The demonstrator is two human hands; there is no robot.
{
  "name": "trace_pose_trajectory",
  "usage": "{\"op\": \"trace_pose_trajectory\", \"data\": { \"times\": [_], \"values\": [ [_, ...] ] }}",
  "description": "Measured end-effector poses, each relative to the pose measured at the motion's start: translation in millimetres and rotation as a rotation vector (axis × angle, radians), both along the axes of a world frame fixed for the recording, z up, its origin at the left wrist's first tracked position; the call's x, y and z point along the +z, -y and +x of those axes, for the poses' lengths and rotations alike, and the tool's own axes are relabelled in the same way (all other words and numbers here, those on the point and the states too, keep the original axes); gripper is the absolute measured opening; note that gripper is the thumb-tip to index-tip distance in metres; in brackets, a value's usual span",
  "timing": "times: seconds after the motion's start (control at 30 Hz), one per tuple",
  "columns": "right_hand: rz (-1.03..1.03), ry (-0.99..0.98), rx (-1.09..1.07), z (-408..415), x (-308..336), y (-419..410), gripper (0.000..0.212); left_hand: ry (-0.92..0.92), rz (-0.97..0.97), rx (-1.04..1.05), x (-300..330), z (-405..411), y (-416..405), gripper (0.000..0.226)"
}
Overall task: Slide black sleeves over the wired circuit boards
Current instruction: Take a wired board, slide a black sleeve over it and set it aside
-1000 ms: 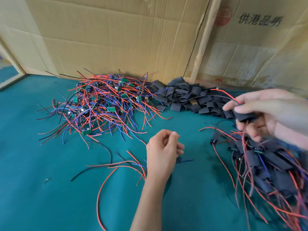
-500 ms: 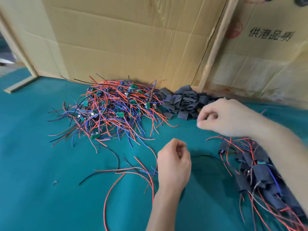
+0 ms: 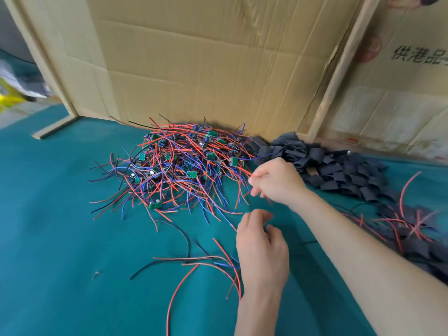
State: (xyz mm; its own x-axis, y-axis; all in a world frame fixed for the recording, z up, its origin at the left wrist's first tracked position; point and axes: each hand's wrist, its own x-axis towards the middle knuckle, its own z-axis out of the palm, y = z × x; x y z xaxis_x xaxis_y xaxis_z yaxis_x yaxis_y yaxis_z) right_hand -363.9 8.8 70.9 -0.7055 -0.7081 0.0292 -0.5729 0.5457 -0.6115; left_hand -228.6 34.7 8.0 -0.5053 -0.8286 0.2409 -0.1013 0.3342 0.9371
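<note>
A red wire (image 3: 244, 171) at the edge of the board pile (image 3: 179, 163) is pinched by the right hand (image 3: 278, 181), while the left hand (image 3: 260, 248) is held just below it, fingers loosely curled and apart, with nothing seen in it. The sleeves (image 3: 322, 163) are heaped right of the boards against the cardboard (image 3: 206, 69). Sleeved boards (image 3: 417, 236) are piled farther right on the green counter (image 3: 60, 238), and loose wires (image 3: 194, 260) are strewn beside the left hand.

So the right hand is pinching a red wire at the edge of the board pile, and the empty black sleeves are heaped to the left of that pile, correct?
Not quite. The right hand does pinch a red wire at the board pile, but the head view shows the empty black sleeves heaped to the right of that pile, against the cardboard.
</note>
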Motion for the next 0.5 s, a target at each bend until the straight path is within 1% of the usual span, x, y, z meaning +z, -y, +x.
{"op": "trace_pose_trajectory", "data": {
  "times": [0.07, 0.17, 0.23, 0.27, 0.3, 0.4, 0.43, 0.5],
  "values": [
    [-0.066, 0.085, 0.002, 6, 11, -20, 0.018, -0.028, 0.041, 0.018, 1, -1, 0, 0.023],
    [-0.200, 0.258, -0.009, 19, 25, -60, 0.016, -0.065, 0.196, 0.009, 5, -1, 0, 0.019],
    [-0.254, 0.356, 0.018, 32, 31, -87, 0.015, -0.112, 0.292, -0.024, 9, 1, 1, 0.024],
    [-0.252, 0.373, 0.053, 40, 32, -99, 0.016, -0.157, 0.356, -0.054, 12, 2, 2, 0.028],
    [-0.228, 0.369, 0.089, 48, 31, -109, 0.017, -0.214, 0.442, -0.094, 15, 3, 2, 0.033],
    [-0.062, 0.261, 0.182, 61, 23, -126, 0.018, -0.366, 0.698, -0.177, 22, 5, 6, 0.046],
    [-0.014, 0.248, 0.196, 61, 20, -128, 0.017, -0.399, 0.741, -0.180, 24, 6, 8, 0.046],
    [0.065, 0.290, 0.234, 57, 18, -129, 0.016, -0.452, 0.782, -0.169, 24, 7, 11, 0.041]
  ]
}}
